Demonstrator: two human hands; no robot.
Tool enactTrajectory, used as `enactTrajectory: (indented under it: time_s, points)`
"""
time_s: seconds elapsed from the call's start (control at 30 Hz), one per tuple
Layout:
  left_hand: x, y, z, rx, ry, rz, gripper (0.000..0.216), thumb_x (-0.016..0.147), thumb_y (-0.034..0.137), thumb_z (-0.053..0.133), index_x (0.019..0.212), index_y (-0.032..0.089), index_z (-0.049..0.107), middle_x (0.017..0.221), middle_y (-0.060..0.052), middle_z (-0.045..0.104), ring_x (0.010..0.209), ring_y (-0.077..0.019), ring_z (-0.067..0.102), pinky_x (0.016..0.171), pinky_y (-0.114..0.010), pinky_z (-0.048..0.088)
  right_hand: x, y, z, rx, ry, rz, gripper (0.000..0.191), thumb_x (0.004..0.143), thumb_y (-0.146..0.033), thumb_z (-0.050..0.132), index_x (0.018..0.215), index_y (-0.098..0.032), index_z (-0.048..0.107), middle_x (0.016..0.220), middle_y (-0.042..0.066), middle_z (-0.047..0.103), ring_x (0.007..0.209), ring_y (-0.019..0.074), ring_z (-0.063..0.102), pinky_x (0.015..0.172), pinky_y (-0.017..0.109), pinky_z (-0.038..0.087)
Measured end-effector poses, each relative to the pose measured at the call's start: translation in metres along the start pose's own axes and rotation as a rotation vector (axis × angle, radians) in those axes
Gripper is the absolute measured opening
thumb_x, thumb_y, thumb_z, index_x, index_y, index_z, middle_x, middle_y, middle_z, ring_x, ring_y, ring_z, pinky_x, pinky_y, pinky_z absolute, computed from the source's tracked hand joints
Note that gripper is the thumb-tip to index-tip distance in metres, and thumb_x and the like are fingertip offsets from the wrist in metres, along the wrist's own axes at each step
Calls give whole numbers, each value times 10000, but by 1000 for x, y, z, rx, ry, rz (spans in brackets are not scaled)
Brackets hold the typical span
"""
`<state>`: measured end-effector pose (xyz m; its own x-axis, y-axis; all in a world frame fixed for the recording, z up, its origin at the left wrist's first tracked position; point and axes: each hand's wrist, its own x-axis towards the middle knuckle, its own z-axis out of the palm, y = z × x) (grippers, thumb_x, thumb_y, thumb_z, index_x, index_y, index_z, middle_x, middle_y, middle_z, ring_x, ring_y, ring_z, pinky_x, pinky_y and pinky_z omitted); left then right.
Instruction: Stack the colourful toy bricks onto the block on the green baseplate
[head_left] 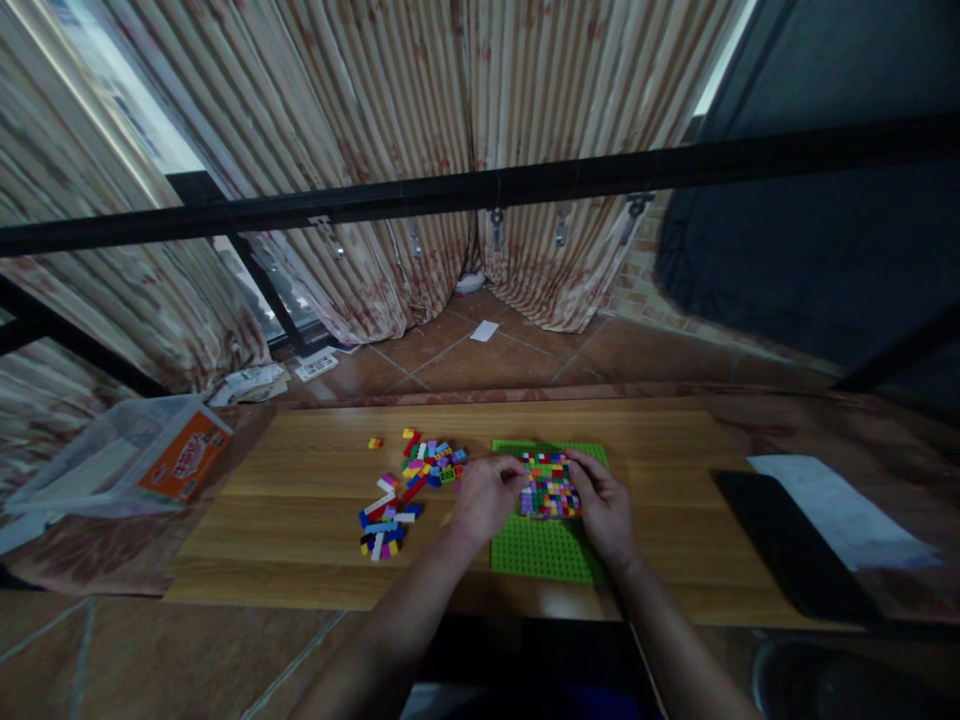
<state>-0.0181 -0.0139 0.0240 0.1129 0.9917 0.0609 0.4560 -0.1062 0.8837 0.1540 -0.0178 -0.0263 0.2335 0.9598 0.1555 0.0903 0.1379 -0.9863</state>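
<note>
A green baseplate (pixel 544 548) lies on the wooden table (pixel 300 500) in front of me. A block of small bricks in many colours (pixel 550 486) is fixed on its far half. My left hand (pixel 486 497) rests at the block's left edge, fingers curled and pinched against the top left corner; what they hold, if anything, is too small to see. My right hand (pixel 604 505) lies on the block's right side with fingers bent against it. A loose pile of coloured bricks (pixel 411 490) is spread on the table left of my left hand.
A clear plastic box with an orange label (pixel 135 455) lies tilted off the table's left end. A black flat object (pixel 791 545) and a white sheet (pixel 840 510) lie at the right. A black bar (pixel 480 188) crosses the view above; curtains hang behind.
</note>
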Motion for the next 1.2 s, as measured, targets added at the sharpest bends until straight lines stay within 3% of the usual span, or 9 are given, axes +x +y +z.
enactTrajectory:
  time_s: [0.53,1.2]
  points:
    - [10,-11,9,-386,58,-208,43,602,121,648,625,153,631,543,43,581,503,-80,507,535,-207,425,0,1,0,-6,-9,-19,329,807,-450,572,1007,-218,691,978,55,704,888,213,635,813,374,502]
    - [-5,-12,18,-315,169,-160,41,658,121,652,650,160,663,610,20,644,576,-103,574,577,-220,468,-2,-1,-5,-130,-16,32,416,771,-498,574,1031,-194,690,1039,74,697,961,248,629,852,384,489]
